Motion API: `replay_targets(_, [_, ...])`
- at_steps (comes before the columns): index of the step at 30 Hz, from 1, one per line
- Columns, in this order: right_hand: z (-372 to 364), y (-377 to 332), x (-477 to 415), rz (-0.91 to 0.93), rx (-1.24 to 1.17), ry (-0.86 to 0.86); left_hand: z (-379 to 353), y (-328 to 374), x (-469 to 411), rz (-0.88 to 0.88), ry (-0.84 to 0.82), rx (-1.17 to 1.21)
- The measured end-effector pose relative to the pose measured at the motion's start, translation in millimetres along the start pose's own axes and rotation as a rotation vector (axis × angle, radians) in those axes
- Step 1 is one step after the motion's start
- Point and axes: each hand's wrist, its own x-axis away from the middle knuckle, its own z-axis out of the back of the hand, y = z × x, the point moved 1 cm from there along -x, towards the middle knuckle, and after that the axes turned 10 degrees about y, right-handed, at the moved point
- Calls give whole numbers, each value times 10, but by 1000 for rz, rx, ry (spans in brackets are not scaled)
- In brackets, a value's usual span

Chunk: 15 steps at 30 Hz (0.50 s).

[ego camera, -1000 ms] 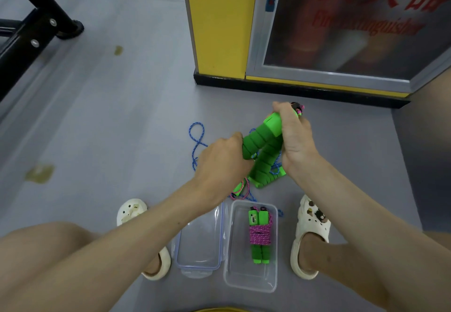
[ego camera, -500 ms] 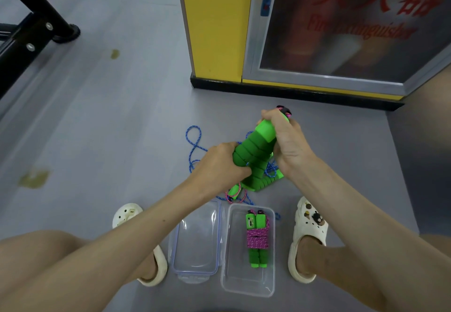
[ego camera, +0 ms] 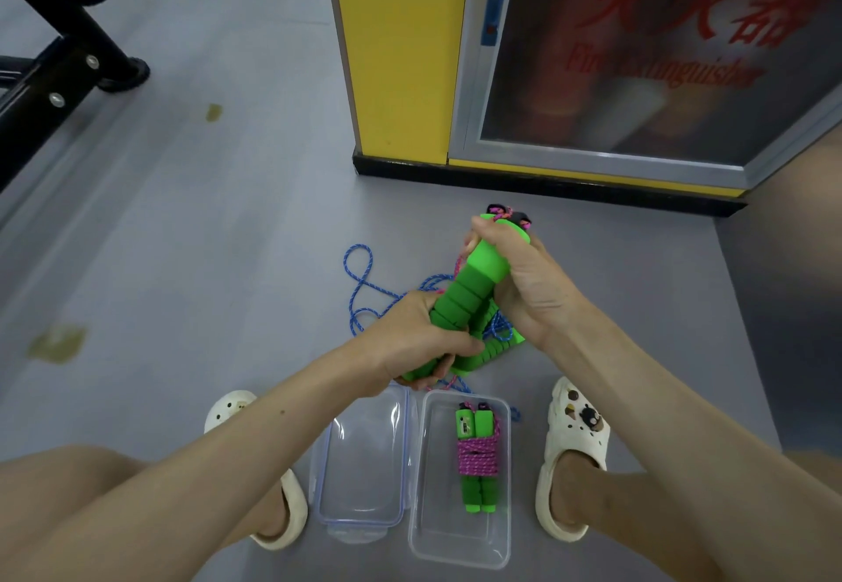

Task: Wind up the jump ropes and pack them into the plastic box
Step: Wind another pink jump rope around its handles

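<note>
Both hands hold a pair of green foam jump-rope handles (ego camera: 469, 294) above the floor. My left hand (ego camera: 419, 340) grips their lower end, my right hand (ego camera: 524, 280) their upper end, where pink cord shows. A blue rope (ego camera: 360, 280) lies loose on the floor behind them, and another green handle (ego camera: 494, 347) lies under my hands. The clear plastic box (ego camera: 501, 549) sits between my feet. Inside it lies a wound rope (ego camera: 476, 458) with green handles and pink cord wrapped round them.
The box's clear lid (ego camera: 360, 467) lies to the left of the box. White clogs (ego camera: 572, 440) flank both. A yellow and glass fire-extinguisher cabinet (ego camera: 401, 57) stands behind. Black gym equipment (ego camera: 54, 71) is at the far left.
The two green handles have been brought together from a V shape into one parallel bundle. My left hand has slid down to their lower end.
</note>
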Motion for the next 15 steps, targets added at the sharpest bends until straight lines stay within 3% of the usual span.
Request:
replay_targets(2, [15,-9,-15,-1,-41,-16,16,48,-12,-25,46,-38])
replay_targets(6, [36,-43,-26,-48,-229,37,70,106,-108,-240,253,-441])
replay_targets(8, [42,-34,-39,-86,-295,93,3,72,-111,-276,276,-530])
replay_targets(15, [71,-152,-44,-24,-155,226,-103,23,-25,-107,-67,-200])
